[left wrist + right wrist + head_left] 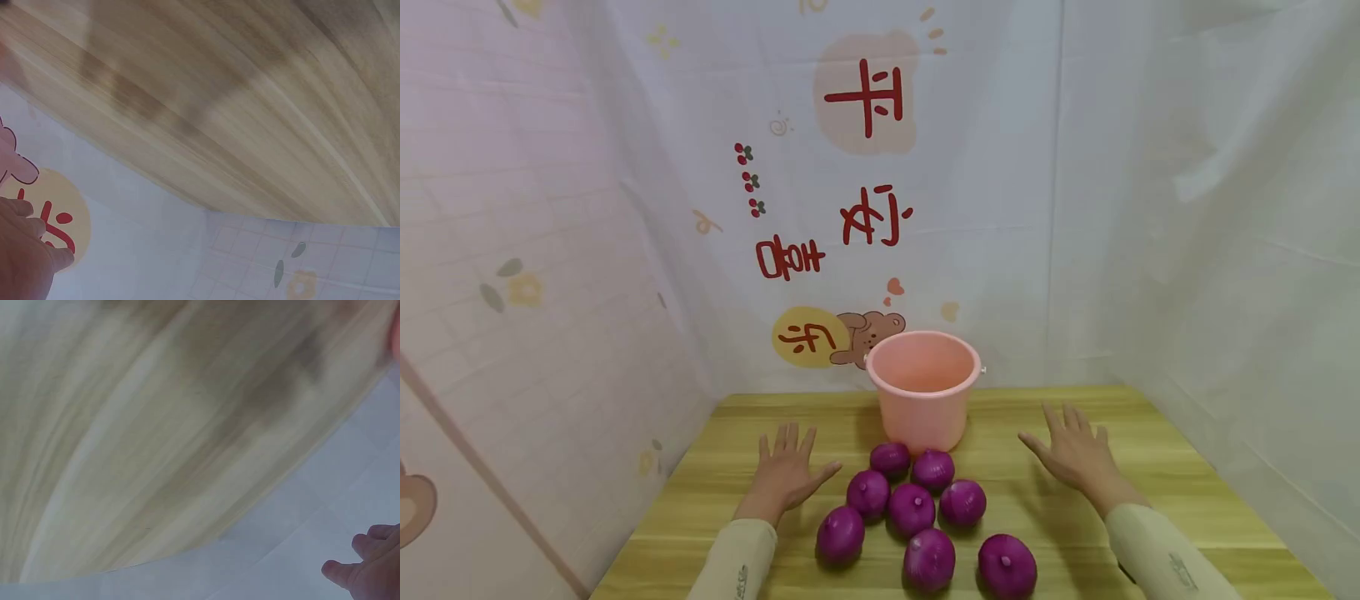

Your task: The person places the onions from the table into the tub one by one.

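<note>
Several purple onions point(912, 510) lie grouped on the wooden table, most of them in front of a pink bucket point(923, 408) that stands upright near the back edge. No onion shows in the visible part of the bucket's inside. To the left of the onions, my left hand point(787, 473) is spread with its fingers straight, holding nothing. On the other side, my right hand point(1077, 452) is likewise spread, away from both bucket and onions. Fingers of the left hand point(28, 250) and the right hand point(375, 565) appear at the corners of their wrist views.
The wood-grain table point(760, 575) meets a white printed curtain point(992, 167) at the back. More curtain point(512, 208) hangs along the left, and a plain sheet point(1240, 250) closes off the right. Small pegs stick out from the bucket's rim on both sides.
</note>
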Demonstrator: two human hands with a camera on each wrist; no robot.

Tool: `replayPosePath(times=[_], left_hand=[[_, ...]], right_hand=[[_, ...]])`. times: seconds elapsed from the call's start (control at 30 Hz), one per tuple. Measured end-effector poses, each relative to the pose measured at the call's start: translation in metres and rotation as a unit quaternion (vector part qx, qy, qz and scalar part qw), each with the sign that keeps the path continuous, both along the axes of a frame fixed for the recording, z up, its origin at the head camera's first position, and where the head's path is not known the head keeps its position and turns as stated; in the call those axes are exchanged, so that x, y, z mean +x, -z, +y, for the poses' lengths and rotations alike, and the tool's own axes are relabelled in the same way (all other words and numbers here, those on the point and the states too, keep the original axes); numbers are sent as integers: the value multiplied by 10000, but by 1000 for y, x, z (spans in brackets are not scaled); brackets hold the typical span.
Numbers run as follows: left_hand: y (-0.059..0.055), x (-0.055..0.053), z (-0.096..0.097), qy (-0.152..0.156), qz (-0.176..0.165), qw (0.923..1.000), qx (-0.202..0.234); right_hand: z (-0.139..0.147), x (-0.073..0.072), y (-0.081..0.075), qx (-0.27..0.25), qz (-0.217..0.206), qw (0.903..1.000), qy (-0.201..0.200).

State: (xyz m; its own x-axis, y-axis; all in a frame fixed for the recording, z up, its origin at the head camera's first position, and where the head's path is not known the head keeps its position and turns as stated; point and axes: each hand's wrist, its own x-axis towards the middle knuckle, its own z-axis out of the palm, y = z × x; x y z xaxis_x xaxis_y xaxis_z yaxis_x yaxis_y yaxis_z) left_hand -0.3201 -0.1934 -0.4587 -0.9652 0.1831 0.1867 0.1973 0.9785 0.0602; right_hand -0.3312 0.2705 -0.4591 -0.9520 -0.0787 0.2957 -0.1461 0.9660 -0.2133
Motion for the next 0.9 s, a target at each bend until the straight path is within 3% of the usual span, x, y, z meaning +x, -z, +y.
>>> replayPosePath(times=[0.37, 0.57, 0.9], left_hand=[[-1, -3, 4, 99, 75, 9999, -76], [1, -4, 5, 92, 39, 9999, -47], [-2, 1, 11, 147, -208, 9996, 154]], right_hand=[[-33, -15, -36, -637, 51, 9978, -186], [-47, -23, -49, -1113, -193, 9931, -330], [-76, -34, -69, -2273, -914, 9684, -474]])
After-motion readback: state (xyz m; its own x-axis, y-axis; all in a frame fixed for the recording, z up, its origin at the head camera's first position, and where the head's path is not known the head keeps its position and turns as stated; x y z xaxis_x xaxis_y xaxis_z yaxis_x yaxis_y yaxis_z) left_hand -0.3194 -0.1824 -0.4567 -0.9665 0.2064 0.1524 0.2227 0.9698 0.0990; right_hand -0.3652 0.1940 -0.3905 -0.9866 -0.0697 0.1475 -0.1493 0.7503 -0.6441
